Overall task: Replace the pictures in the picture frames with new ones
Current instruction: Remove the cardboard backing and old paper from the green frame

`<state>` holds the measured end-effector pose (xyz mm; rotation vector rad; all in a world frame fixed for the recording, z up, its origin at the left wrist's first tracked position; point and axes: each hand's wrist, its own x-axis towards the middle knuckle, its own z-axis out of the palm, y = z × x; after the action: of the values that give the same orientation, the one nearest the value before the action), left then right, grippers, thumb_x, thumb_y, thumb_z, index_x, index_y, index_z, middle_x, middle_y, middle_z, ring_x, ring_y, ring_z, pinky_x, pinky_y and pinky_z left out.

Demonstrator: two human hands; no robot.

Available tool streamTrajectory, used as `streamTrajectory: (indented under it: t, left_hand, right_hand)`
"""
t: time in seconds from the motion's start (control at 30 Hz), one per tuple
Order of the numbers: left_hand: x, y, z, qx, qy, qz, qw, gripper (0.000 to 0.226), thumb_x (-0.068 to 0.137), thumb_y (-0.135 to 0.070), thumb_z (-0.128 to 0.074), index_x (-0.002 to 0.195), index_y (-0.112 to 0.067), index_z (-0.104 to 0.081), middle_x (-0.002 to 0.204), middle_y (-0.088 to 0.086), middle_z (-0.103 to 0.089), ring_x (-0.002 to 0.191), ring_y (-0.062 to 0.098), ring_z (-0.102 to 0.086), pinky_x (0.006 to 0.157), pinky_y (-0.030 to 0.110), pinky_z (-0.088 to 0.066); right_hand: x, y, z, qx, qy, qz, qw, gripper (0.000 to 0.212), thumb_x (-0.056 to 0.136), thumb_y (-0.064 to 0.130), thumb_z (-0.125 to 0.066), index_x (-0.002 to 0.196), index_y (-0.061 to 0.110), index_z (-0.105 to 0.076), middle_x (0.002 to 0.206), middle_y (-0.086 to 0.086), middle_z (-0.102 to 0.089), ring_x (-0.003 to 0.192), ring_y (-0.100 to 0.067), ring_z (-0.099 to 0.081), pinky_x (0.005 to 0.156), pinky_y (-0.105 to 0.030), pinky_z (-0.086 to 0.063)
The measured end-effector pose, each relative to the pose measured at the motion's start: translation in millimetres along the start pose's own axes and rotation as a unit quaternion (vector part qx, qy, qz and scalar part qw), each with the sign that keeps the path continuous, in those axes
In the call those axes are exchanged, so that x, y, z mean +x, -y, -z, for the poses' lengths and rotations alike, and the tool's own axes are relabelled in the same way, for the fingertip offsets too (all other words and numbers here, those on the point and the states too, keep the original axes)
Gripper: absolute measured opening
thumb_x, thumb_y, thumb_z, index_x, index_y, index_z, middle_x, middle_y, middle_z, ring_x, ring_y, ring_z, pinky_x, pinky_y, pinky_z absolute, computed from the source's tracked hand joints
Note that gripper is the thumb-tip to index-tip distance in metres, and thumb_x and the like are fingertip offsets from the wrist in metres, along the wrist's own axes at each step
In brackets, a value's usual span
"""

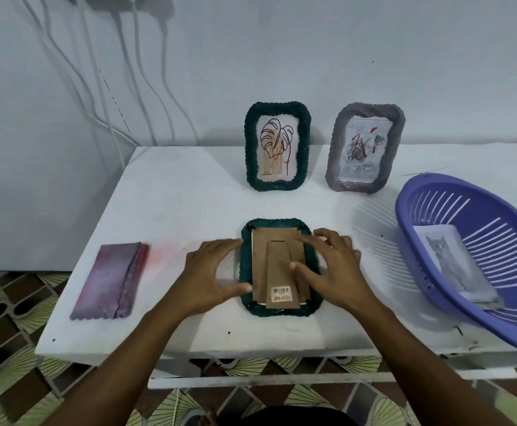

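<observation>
Flanking face-down frame [275, 224] edges: left hand [211, 272], right hand [334, 272]

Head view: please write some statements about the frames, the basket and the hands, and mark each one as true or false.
1. The green frame touched by the left hand and the right hand lies face down, cardboard back up. True.
2. A second green frame and a grey frame stand upright at the back of the table. True.
3. The purple basket is empty. False: a cat picture lies in it.
4. The folded cloth lies right of the basket. False: it lies at the table's left side.
</observation>
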<state>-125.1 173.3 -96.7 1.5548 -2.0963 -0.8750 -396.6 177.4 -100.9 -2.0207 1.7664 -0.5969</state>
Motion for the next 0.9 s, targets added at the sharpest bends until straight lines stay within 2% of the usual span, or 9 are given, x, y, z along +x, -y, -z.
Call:
streamTrajectory:
  t: [0.13, 0.2, 0.27, 0.33, 0.37, 0.43, 0.67, 0.8, 0.9]
  left_hand:
    - [41, -8, 5, -0.090, -0.064, 0.039, 0.993, 0.053, 0.083, -0.036, -0.073, 0.132, -0.031, -0.053, 0.130, -0.012, -0.055, 0.119, 0.006, -0.048, 0.102, 0.031, -0.039]
    - [60, -12, 3, -0.101, -0.077, 0.034, 0.991, 0.043, 0.087, -0.025, -0.070, 0.128, -0.025, -0.057, 0.123, -0.008, -0.062, 0.113, 0.007, -0.054, 0.098, 0.028, -0.041]
    - [73, -13, 1, -0.101, -0.086, 0.022, 0.991, 0.037, 0.086, -0.018, -0.070, 0.122, -0.023, -0.061, 0.113, -0.008, -0.067, 0.106, 0.008, -0.058, 0.094, 0.021, -0.040]
    - [79, -13, 0, -0.103, -0.098, 0.013, 0.990, 0.034, 0.085, -0.012, -0.071, 0.116, -0.022, -0.064, 0.105, -0.006, -0.068, 0.100, 0.009, -0.060, 0.083, 0.005, -0.036]
    - [81, -12, 0, -0.104, -0.105, 0.011, 0.989, 0.033, 0.084, -0.010, -0.071, 0.115, -0.021, -0.064, 0.102, -0.005, -0.069, 0.098, 0.009, -0.060, 0.077, 0.000, -0.034]
    - [84, -11, -1, -0.106, -0.113, 0.012, 0.988, 0.032, 0.084, -0.010, -0.072, 0.114, -0.020, -0.065, 0.099, -0.004, -0.069, 0.095, 0.008, -0.061, 0.074, -0.001, -0.034]
    - [93, -8, -4, -0.115, -0.139, 0.000, 0.984, 0.030, 0.079, -0.008, -0.076, 0.104, -0.021, -0.067, 0.084, -0.006, -0.070, 0.083, 0.007, -0.065, 0.082, 0.014, -0.047]
    - [94, -7, -4, -0.119, -0.144, -0.005, 0.982, 0.035, 0.079, -0.008, -0.076, 0.109, -0.022, -0.066, 0.083, -0.007, -0.071, 0.084, 0.006, -0.066, 0.086, 0.021, -0.049]
    - [95, -5, -5, -0.120, -0.148, -0.006, 0.982, 0.036, 0.079, -0.008, -0.076, 0.110, -0.022, -0.066, 0.083, -0.007, -0.071, 0.084, 0.006, -0.066, 0.090, 0.024, -0.050]
  right_hand:
    - [34, -10, 12, 0.096, -0.025, -0.050, 0.994, 0.040, 0.086, 0.033, -0.067, 0.123, 0.039, -0.054, 0.120, 0.015, -0.058, 0.110, -0.011, -0.051, 0.102, -0.047, -0.040]
    - [49, -14, 14, 0.107, -0.029, -0.051, 0.993, 0.037, 0.085, 0.024, -0.069, 0.118, 0.036, -0.058, 0.111, 0.015, -0.063, 0.102, -0.008, -0.056, 0.099, -0.044, -0.046]
    - [60, -15, 16, 0.131, -0.025, -0.039, 0.990, 0.035, 0.084, 0.016, -0.071, 0.115, 0.030, -0.061, 0.106, 0.009, -0.068, 0.096, -0.008, -0.059, 0.092, -0.029, -0.051]
    - [65, -13, 17, 0.149, -0.021, -0.023, 0.988, 0.033, 0.083, 0.012, -0.072, 0.113, 0.025, -0.064, 0.102, 0.006, -0.070, 0.091, -0.007, -0.061, 0.079, -0.011, -0.047]
    - [67, -12, 17, 0.149, -0.017, -0.015, 0.989, 0.033, 0.083, 0.012, -0.073, 0.112, 0.025, -0.064, 0.100, 0.006, -0.070, 0.089, -0.006, -0.061, 0.075, -0.005, -0.042]
    - [70, -13, 16, 0.154, -0.007, -0.003, 0.988, 0.032, 0.082, 0.013, -0.074, 0.110, 0.026, -0.065, 0.097, 0.007, -0.071, 0.088, -0.003, -0.061, 0.072, 0.000, -0.038]
    - [77, -15, 13, 0.175, -0.016, -0.020, 0.984, 0.030, 0.078, 0.015, -0.078, 0.103, 0.025, -0.066, 0.087, 0.005, -0.072, 0.089, -0.009, -0.061, 0.072, -0.004, -0.039]
    - [77, -13, 8, 0.189, -0.036, -0.026, 0.981, 0.029, 0.078, 0.016, -0.077, 0.104, 0.024, -0.065, 0.082, 0.007, -0.072, 0.082, -0.002, -0.062, 0.079, -0.017, -0.043]
    - [79, -12, 6, 0.183, -0.051, -0.028, 0.981, 0.029, 0.078, 0.019, -0.077, 0.103, 0.026, -0.064, 0.079, 0.008, -0.072, 0.081, -0.004, -0.062, 0.084, -0.025, -0.046]
